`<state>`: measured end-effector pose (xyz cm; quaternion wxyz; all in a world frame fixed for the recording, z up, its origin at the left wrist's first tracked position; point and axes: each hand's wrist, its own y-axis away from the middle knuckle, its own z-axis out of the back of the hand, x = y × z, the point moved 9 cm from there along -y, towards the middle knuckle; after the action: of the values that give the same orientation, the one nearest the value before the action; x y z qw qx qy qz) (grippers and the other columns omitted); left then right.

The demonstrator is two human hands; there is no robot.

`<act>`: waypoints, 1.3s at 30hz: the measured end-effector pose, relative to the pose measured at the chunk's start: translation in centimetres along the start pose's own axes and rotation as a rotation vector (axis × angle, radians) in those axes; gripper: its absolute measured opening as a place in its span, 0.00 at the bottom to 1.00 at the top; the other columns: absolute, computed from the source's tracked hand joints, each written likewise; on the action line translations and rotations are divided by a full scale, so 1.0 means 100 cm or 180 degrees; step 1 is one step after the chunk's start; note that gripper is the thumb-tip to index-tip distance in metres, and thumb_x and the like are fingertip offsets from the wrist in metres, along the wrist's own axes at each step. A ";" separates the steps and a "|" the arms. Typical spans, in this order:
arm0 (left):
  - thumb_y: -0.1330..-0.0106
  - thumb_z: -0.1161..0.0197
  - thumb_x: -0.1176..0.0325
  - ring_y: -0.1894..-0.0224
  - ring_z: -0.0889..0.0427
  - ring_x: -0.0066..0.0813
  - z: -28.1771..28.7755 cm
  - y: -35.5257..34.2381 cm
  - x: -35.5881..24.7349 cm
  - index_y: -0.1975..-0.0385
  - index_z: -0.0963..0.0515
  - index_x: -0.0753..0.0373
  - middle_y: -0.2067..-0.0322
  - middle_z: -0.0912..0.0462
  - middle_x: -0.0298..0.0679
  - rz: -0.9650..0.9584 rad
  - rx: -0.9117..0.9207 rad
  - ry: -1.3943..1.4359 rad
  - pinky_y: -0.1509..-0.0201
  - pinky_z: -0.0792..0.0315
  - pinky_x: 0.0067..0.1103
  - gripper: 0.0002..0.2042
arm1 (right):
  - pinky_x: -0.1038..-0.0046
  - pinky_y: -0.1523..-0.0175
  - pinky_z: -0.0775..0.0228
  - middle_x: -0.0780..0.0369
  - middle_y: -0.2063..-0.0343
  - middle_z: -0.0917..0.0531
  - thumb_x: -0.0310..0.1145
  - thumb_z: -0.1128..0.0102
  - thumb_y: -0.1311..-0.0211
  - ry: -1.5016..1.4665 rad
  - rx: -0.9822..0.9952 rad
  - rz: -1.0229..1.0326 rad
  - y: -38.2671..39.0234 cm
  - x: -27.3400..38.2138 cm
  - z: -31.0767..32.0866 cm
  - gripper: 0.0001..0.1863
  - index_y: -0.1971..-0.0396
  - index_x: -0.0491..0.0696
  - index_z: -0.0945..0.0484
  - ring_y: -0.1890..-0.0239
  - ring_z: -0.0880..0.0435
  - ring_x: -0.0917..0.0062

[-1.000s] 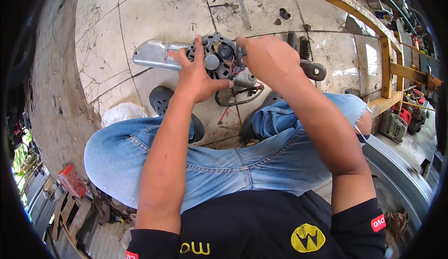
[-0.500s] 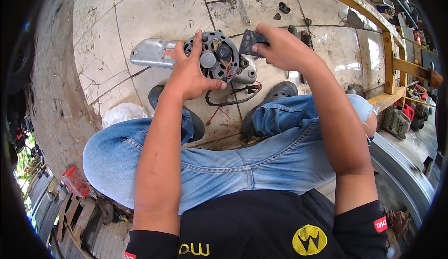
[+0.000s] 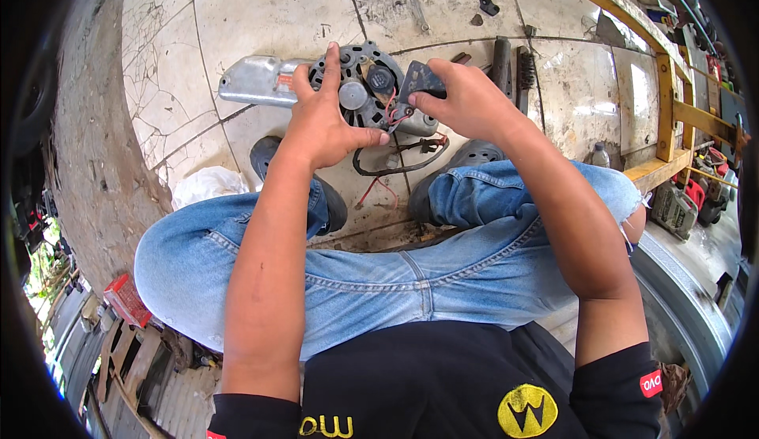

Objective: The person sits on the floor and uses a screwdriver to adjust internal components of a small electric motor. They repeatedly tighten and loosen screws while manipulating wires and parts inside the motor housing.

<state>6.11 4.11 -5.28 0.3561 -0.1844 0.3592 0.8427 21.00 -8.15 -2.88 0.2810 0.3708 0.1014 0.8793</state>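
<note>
My left hand (image 3: 322, 115) is spread over the near left side of a round metal alternator (image 3: 368, 115), gripping its rim between thumb and fingers. A vented grey face with a round cap and a dark round part points up. Red wires (image 3: 392, 111) run from it, and a dark cable (image 3: 379, 172) loops toward my feet. Under or behind the alternator lies a long silver metal housing (image 3: 254, 81). My right hand (image 3: 462, 97) pinches a flat dark rectangular piece (image 3: 422, 81) at the alternator's right edge; whether they touch, I cannot tell.
Beyond my hands, a wrench (image 3: 416, 5), a small black part (image 3: 489, 5) and a dark spring shock (image 3: 525, 79) lie on the tiles. A yellow frame (image 3: 662, 99) stands at the right. A white plastic bag (image 3: 209, 187) sits beside my left knee.
My right hand has brought the dark flat piece slightly down and left, closer to the alternator. My left hand keeps its hold.
</note>
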 end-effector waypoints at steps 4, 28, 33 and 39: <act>0.69 0.13 0.49 0.32 0.33 0.64 0.000 0.001 -0.001 0.22 0.63 0.51 0.28 0.61 0.69 -0.0003 -0.0035 0.0007 0.27 0.36 0.36 0.74 | 0.56 0.59 0.27 0.45 0.73 0.16 0.42 0.32 0.39 -0.0136 -0.0134 -0.0085 -0.001 -0.001 0.004 0.19 0.62 0.39 0.23 0.65 0.16 0.48; 0.67 0.13 0.50 0.36 0.27 0.62 0.000 0.003 -0.001 0.22 0.63 0.49 0.29 0.60 0.68 0.0102 -0.0193 0.0087 0.30 0.31 0.35 0.73 | 0.53 0.58 0.28 0.45 0.72 0.17 0.43 0.32 0.41 0.0333 -0.0162 0.0036 0.002 0.009 0.006 0.19 0.62 0.41 0.22 0.63 0.18 0.47; 0.67 0.13 0.50 0.36 0.28 0.63 0.001 0.003 -0.001 0.22 0.62 0.49 0.28 0.59 0.66 0.0043 -0.0128 0.0048 0.30 0.31 0.36 0.72 | 0.55 0.52 0.26 0.45 0.64 0.15 0.46 0.33 0.42 0.0375 0.0132 -0.0052 -0.006 0.005 0.002 0.25 0.54 0.41 0.22 0.57 0.16 0.49; 0.68 0.13 0.49 0.36 0.29 0.63 0.001 0.001 -0.002 0.22 0.61 0.49 0.28 0.58 0.65 0.0009 -0.0123 -0.0042 0.29 0.33 0.35 0.73 | 0.56 0.48 0.25 0.45 0.59 0.15 0.49 0.33 0.43 0.0394 0.0258 -0.0311 -0.011 -0.005 0.006 0.30 0.48 0.42 0.22 0.51 0.16 0.51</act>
<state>6.22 4.02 -5.07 0.3536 -0.1851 0.3407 0.8512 22.17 -7.53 -3.25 0.3015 0.3215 0.1721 0.8810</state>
